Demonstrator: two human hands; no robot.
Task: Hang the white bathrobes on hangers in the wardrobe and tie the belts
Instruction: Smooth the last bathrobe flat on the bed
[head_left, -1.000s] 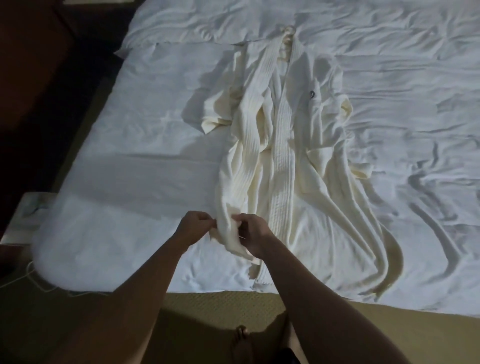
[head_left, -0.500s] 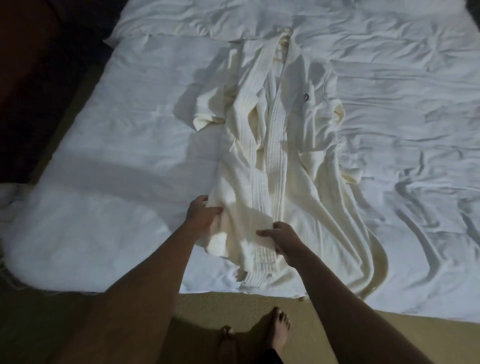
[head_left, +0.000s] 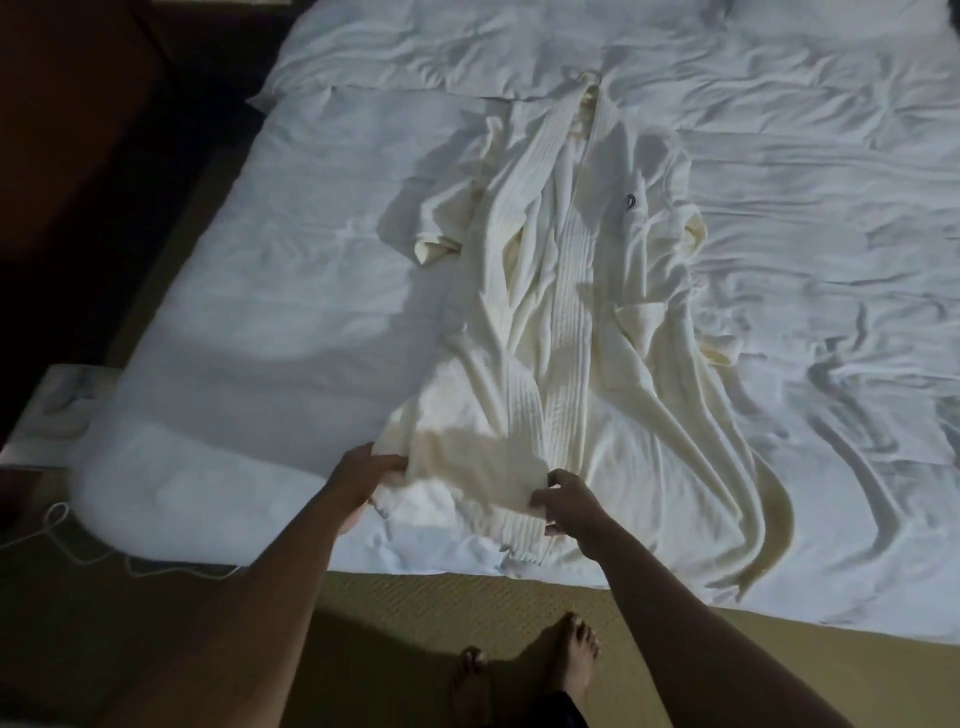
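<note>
The fingertips of the left hand (head_left: 366, 470) are tucked under the bathrobe (head_left: 558, 332) hem, so its grip stays unclear. The small dark mark (head_left: 630, 201) at one o'clock on the robe is too tiny to read. The bed (head_left: 270, 291) runs off the frame at twelve and three o'clock.

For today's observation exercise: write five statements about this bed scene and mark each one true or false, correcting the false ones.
1. The bathrobe lies spread on the bed. True.
2. The bathrobe hangs on a hanger. False: no hanger is in view; it lies flat.
3. Both hands grip the robe's lower hem. True: the left hand and the right hand pinch it near the bed's foot.
4. The person wears shoes. False: a bare foot shows on the floor.
5. The collar points toward the person. False: it points away, toward the far end.
</note>
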